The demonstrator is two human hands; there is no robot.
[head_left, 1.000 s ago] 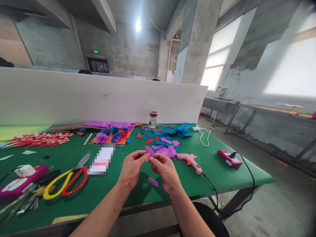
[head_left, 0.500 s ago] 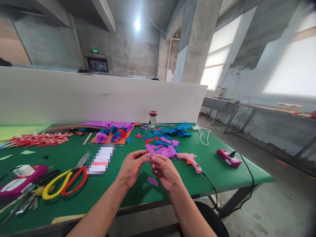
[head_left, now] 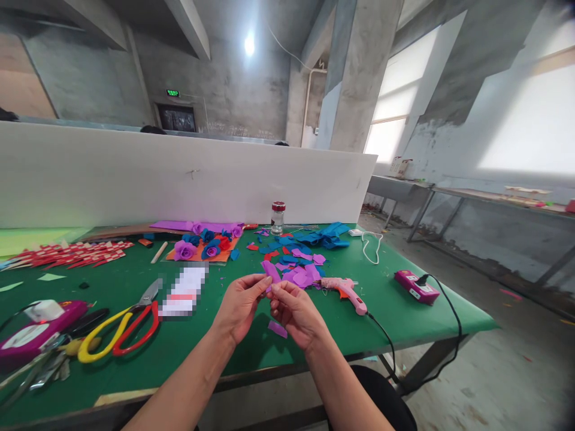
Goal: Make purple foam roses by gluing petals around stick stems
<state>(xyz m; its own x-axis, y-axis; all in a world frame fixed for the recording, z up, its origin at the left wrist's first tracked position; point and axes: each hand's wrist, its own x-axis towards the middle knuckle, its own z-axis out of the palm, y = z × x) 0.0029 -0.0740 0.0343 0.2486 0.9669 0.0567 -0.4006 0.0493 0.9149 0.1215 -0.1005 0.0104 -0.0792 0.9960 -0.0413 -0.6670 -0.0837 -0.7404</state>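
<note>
A small purple paper petal [head_left: 271, 271] is pinched between the fingertips of both hands, above the green table. My left hand [head_left: 245, 302] is closed on it from the left, thumb on top. My right hand [head_left: 294, 308] closes on its lower edge, with the fingers curled under. Beneath my hands lies a loose purple paper piece [head_left: 277, 329]. Just beyond them is a pile of purple paper petals [head_left: 302, 275]. A pink hot glue gun [head_left: 344, 287] lies to the right of the pile, its nozzle end partly among the papers.
Scissors [head_left: 130, 326] with yellow and red handles lie at left, near a purple power strip [head_left: 42, 329]. Paper roses [head_left: 185, 250] rest on an orange sheet. Blue paper scraps [head_left: 330, 235] and a red-lidded jar [head_left: 278, 218] stand before a white board [head_left: 224, 179]. Another power strip [head_left: 416, 287] is at right.
The petal has shifted slightly left and now looks narrower and more folded. My right hand has moved a little to the left along with it.
</note>
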